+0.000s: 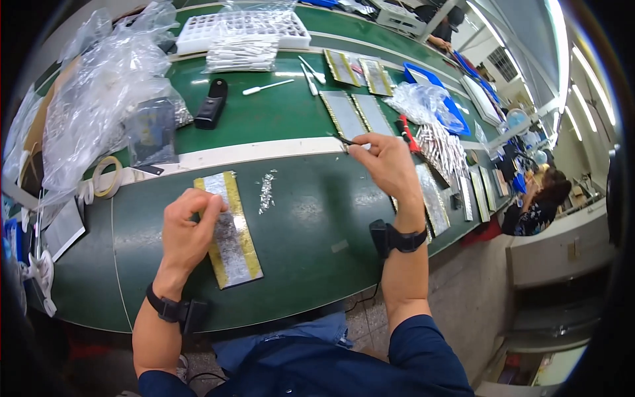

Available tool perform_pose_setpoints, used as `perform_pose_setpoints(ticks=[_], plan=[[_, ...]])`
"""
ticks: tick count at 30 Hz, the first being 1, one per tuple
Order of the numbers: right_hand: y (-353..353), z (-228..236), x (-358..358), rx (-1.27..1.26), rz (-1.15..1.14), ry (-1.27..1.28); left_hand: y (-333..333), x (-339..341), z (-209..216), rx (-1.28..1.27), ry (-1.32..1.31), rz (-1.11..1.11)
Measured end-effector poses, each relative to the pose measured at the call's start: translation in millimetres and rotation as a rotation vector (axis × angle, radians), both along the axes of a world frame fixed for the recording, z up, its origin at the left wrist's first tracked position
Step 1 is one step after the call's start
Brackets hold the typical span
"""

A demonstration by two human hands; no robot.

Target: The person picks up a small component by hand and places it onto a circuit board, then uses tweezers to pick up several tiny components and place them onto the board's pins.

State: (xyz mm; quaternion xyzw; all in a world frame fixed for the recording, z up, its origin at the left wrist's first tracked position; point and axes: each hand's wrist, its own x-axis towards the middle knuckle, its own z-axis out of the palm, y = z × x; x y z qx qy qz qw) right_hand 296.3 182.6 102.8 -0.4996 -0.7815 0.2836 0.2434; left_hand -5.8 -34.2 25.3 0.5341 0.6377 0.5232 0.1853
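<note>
On the green table in front of me lies a flat silver panel [233, 241] with yellow strips along its long edges. My left hand [188, 228] is over the panel's left side, its thumb and forefinger pinched together; anything between them is too small to make out. To the right, above the table, my right hand [387, 165] is closed on a thin dark tool [344, 139] that looks like tweezers, pointing left. Between the hands is a narrow heap of tiny silver pieces [266, 192], apart from both hands.
Beyond the pale strip lie a black case [211, 104], cotton swabs [264, 87] and more silver panels [342, 112]. Plastic bags [106, 99] and a tape roll [107, 177] are at left. A blue tray [456, 109] and a red-handled tool [407, 132] are at right. A person [542, 198] sits farther right.
</note>
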Motion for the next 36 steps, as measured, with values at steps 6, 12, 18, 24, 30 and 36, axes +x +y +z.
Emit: perform_pose_setpoints(ticks=[6, 12, 18, 24, 30, 36], plan=[[5.1, 17.4, 60.9, 0.211, 0.053, -0.421, -0.1, 3.0, 3.4, -0.027, -0.024, -0.011], [3.6, 11.3, 79.7, 0.188, 0.064, -0.653, 0.0, 4.7, 2.6, -0.029, 0.012, -0.01], [7.1, 5.4, 78.2, 0.161, 0.115, -0.628, 0.1, 4.6, 2.3, -0.017, 0.021, -0.022], [8.3, 4.0, 76.2, 0.164, 0.113, -0.635, 1.5, 4.6, 3.6, -0.019, 0.021, -0.011], [-4.5, 4.3, 50.9, 0.274, 0.254, -0.473, -4.5, -0.4, 1.0, 0.019, 0.007, -0.023], [-56.5, -10.2, -33.1, 0.54, 0.515, -0.033, 2.0, 9.6, 1.9, -0.016, -0.173, -0.065]])
